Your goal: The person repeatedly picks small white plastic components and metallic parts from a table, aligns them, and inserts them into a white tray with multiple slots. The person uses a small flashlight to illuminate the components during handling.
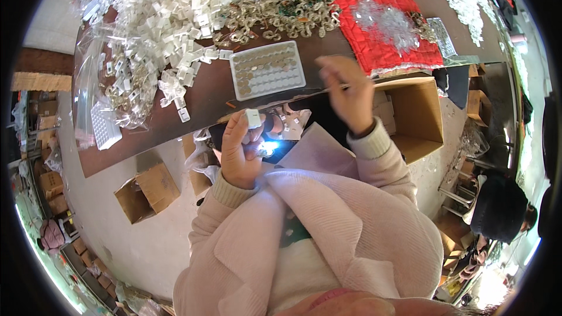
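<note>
My left hand point(239, 151) is raised just off the table's front edge, with its fingers closed on a small white plastic case point(253, 118). Low in that same hand a bright bluish-white light point(267, 148) glows; its glare hides what it comes from. My right hand point(350, 90) hovers off the front edge, right of a white tray point(301, 63). Its fingers are loosely bent and apart, slightly blurred, and I see nothing held in them. Round, flat, coin-like discs point(257, 70) fill part of the tray's pockets; other pockets are bare.
White plastic cases point(152, 17) heap up at the left. Behind the tray lies a pile of clear coiled parts point(281, 11). A red quilted cloth point(357, 41) bears clear plastic pieces point(389, 23). Cardboard boxes point(424, 111) stand below the table point(205, 102).
</note>
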`<state>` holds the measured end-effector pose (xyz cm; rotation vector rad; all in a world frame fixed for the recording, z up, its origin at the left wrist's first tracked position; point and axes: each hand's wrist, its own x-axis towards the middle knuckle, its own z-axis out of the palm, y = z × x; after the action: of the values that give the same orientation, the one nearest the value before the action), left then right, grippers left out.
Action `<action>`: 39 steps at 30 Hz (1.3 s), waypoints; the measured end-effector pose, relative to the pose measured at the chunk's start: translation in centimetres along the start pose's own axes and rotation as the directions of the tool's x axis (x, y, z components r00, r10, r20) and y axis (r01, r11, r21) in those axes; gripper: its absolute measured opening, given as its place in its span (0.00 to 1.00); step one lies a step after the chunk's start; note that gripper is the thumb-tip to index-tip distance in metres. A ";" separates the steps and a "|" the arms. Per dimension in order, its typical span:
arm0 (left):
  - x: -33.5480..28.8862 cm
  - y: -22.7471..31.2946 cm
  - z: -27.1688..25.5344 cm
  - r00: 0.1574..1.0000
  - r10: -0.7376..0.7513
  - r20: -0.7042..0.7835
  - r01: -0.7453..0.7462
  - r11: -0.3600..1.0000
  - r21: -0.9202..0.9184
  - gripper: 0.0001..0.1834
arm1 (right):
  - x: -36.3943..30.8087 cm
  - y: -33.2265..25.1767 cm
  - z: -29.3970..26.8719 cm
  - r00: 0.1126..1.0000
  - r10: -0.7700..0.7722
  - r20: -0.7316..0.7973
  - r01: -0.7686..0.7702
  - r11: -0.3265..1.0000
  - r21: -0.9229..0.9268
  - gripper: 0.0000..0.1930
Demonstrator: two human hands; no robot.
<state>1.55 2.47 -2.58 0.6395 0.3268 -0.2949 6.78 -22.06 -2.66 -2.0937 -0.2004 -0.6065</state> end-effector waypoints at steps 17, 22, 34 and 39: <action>0.2 -0.3 -0.4 0.997 -0.034 0.076 0.034 0.999 -0.001 0.14 | 4.7 11.4 -6.1 0.996 0.071 -0.045 -0.083 0.742 -0.665 0.05; 0.5 -0.4 -0.7 0.993 -0.037 0.116 0.038 0.999 -0.004 0.14 | 4.9 11.7 -6.8 1.000 0.004 0.023 0.010 0.799 -0.601 0.05; 0.5 -0.2 -1.3 0.984 -0.036 0.172 0.049 0.996 -0.071 0.14 | 4.1 6.6 -5.8 0.997 0.010 -0.081 -0.034 0.953 -0.302 0.15; 0.3 -0.4 -0.4 0.976 0.038 0.216 -0.027 0.998 -0.051 0.13 | 1.6 -0.7 -2.0 0.978 0.172 0.117 -0.192 0.962 0.193 0.09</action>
<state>1.56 2.35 -3.20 0.5594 0.1130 -0.3218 7.22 -23.40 -0.41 -1.9185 -0.1183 -0.3564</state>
